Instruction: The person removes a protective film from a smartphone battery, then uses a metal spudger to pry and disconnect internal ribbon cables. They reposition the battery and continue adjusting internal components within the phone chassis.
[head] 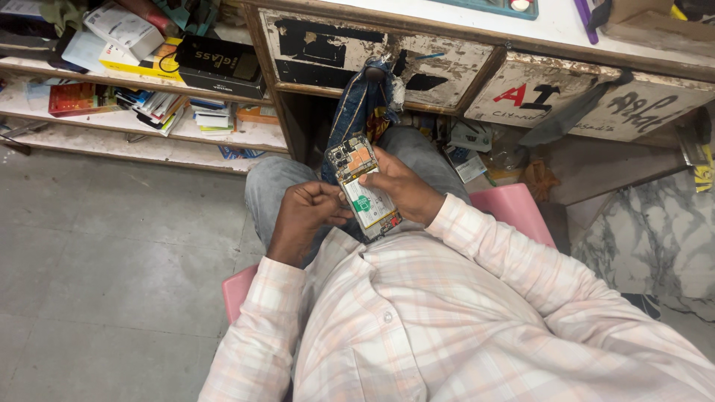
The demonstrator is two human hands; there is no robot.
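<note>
You are seated on a pink plastic stool (pixel 521 212) with an opened smartphone, its back cover off so the circuit board and a white battery with a green label show (pixel 363 186), held over your lap just in front of your chest. Your right hand (pixel 402 190) is wrapped round the phone's right edge, thumb laid across the battery near the green label, so that hand is clamped on the phone. Your left hand (pixel 309 212) is closed against the phone's lower left edge, fingertips curled in beside the battery; whether it pinches a small tool or part there is too small to tell.

By the look of it, you are in the middle of work on the phone's innards, at the battery or the connectors beside it, with the board fully exposed. The next move seems to call for a steady right-hand grip while the left fingertips work in a tight spot, with light pressure so the battery is not bent and the board not scratched.

Ahead of your knees stands a worn wooden tabletop (pixel 477 30) with peeling painted drawer fronts (pixel 372 56), a strip of blue cloth (pixel 365 104) hanging from it. To your left, shelves (pixel 149 141) carry stacked boxes and papers above the grey floor (pixel 112 260).
</note>
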